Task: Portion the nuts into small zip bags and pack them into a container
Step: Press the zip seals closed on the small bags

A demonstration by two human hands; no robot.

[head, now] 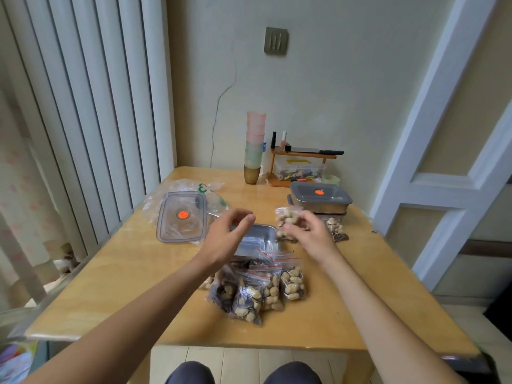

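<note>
Clear zip bag of peanuts (288, 223) in right hand (310, 234) grip; left hand (230, 236) loosely curled, empty, above steel container (263, 239).

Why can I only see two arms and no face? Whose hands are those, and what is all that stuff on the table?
The camera sits on the person's head and looks down, so you see only their arms. The right hand holds a small bag of peanuts. The left hand holds nothing and hovers over an open metal box. Nearer the person lies a pile of filled zip bags on the yellow table. To the left lies a clear lid with an orange dot. A closed box and stacked cups stand farther back.
</note>
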